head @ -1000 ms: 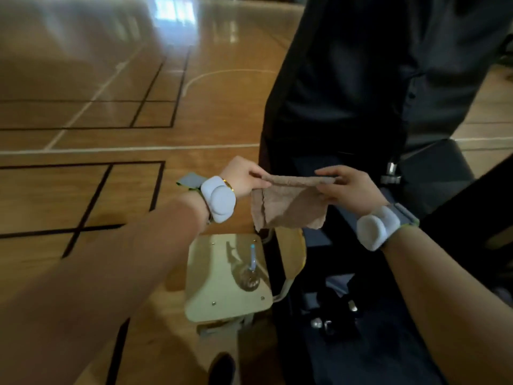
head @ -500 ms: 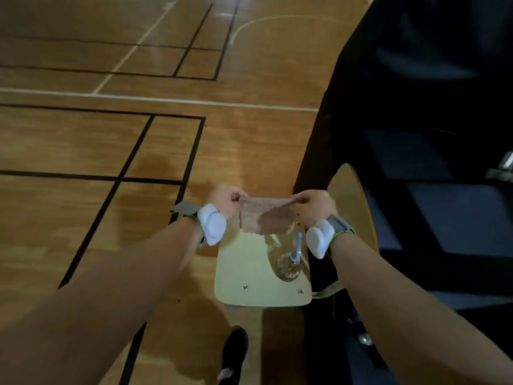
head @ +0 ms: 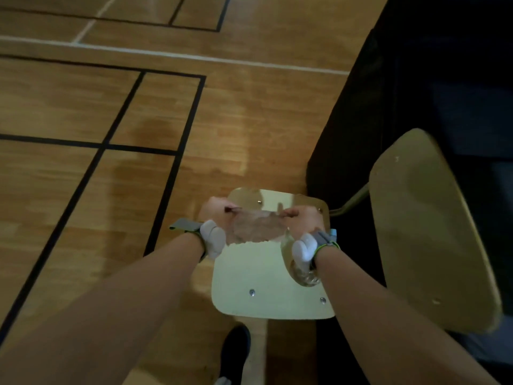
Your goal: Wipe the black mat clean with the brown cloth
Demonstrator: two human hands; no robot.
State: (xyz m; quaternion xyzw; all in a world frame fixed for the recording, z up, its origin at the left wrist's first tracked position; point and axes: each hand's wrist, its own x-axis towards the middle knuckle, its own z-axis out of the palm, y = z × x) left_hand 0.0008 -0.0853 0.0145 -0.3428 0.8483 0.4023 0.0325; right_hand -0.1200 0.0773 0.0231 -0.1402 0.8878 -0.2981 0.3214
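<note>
Now lower, brown cloth point(head: 255, 227) stretched wider

Both forearms extend from the lower frame edge toward 12 o'clock, bare and roughly parallel. The left hand point(head: 215, 211) sits at 9 o'clock of the right hand point(head: 302, 219), the two level with each other. Each hand has its fingers curled, pinching one upper corner of the cloth point(head: 256, 227) stretched between them. Each wrist carries a grey strap with a white pod.
</note>
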